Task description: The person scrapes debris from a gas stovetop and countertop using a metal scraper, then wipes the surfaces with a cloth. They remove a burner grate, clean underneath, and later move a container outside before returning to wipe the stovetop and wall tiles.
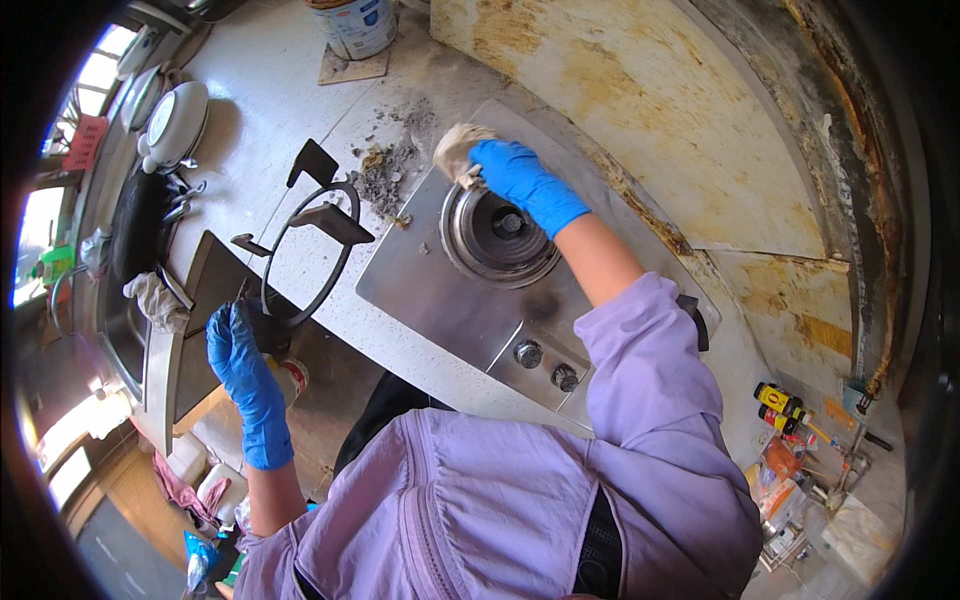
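Note:
Both hands wear blue gloves. My left hand [244, 360] grips a leg of a black metal pot support ring [352, 196], holding it up at the counter's front edge. A beige cloth [459, 154] is bunched in my right hand [517, 176], against the top of the steel gas stove [420, 292], just beyond the round burner [506, 229]. Two control knobs [529, 353] sit on the stove's near part. Gray ash and crumbs [386, 180] lie on the speckled white counter [300, 97] beside the stove's left edge.
A stained panel [675, 142] borders the stove at the back right. A tin can [360, 26] stands on a tile at the top. White bowls [176, 124], a dark pan [139, 221] and a rag [159, 301] lie left by the sink. Bottles [780, 401] are at the far right.

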Demonstrator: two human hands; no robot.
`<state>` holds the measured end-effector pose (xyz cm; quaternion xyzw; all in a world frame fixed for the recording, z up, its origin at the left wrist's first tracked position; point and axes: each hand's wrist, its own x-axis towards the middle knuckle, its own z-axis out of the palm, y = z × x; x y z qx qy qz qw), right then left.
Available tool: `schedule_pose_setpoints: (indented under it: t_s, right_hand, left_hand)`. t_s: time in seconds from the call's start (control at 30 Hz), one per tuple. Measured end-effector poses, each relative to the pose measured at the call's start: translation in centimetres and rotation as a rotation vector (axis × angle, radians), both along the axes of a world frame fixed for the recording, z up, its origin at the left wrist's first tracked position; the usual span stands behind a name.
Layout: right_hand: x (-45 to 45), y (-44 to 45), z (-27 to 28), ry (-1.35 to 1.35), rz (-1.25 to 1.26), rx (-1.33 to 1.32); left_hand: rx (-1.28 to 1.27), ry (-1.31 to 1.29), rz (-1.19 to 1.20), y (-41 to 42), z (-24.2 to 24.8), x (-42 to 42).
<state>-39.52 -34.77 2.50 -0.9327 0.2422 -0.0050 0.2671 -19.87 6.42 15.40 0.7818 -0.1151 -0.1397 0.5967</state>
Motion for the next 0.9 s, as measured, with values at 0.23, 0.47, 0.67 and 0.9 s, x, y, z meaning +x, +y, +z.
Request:
schedule_pose_setpoints:
  t_s: [0.23,0.47,0.67,0.9]
  right_hand:
    - [2.2,2.0,6.6,-0.435,-0.282,0.999]
    - [1.3,2.2,-0.3,0.066,0.009,-0.103]
    - [2.7,7.4,-0.2,0.065,0.32,-0.241]
    - [4.0,8.9,9.3,0.21,-0.253,0.601]
  left_hand:
    - [0.007,-0.06,0.036,3.1,-0.5,0.5]
    - [-0.047,0.062,0.075,4.6,0.2,-0.7]
    - [-0.076,0.063,0.089,6.4,0.0,-0.5]
    - [-0.065,0.048,0.15,8.6,0.0,-1.0]
